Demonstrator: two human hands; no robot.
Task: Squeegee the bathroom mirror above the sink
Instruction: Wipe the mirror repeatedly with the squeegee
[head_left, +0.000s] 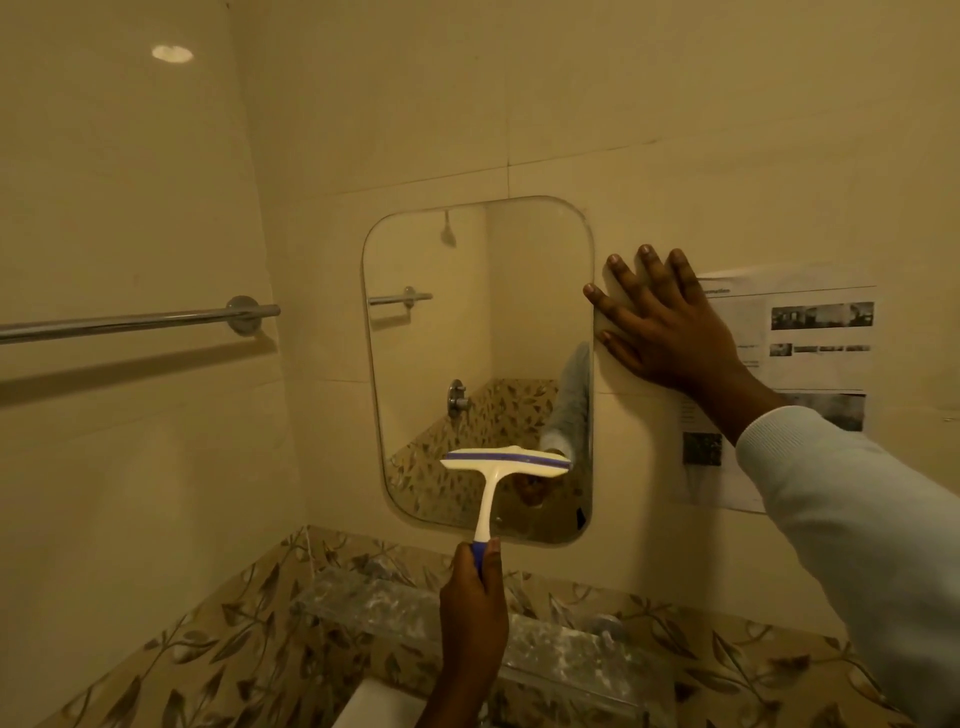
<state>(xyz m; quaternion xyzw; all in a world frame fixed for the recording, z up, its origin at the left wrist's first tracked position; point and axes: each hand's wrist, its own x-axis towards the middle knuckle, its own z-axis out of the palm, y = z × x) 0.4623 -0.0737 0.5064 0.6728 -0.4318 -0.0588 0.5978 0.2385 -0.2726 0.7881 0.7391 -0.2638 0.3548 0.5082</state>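
Your left hand (475, 597) comes up from the bottom edge of the view, forearm rising almost straight toward the mirror (478, 364). Its fingers are wrapped tight around the blue grip at the bottom of the squeegee (498, 478), thumb lying along the right side of the grip. The cream handle tilts slightly to the right as it climbs, and the cream head with its blue strip lies roughly level across the lower part of the glass, its right end close to the mirror's right edge. Whether the blade is pressed onto the glass or only held just in front of it cannot be told.

Your right hand (670, 332) is flat on the cream wall tile just beside the mirror's right edge, about halfway up. Its fingers are spread wide and straight, pointing up and to the left, holding nothing; the thumb and forefinger reach to the rim of the glass. The wrist bends back, and the arm in its pale sleeve (857, 519) runs down to the lower right corner. The heel of that hand covers part of a printed sheet (810, 374) stuck to the wall.

The mirror hangs above a leaf-patterned tile ledge (249, 623). A chrome towel rail (135, 322) is fixed to the left wall.
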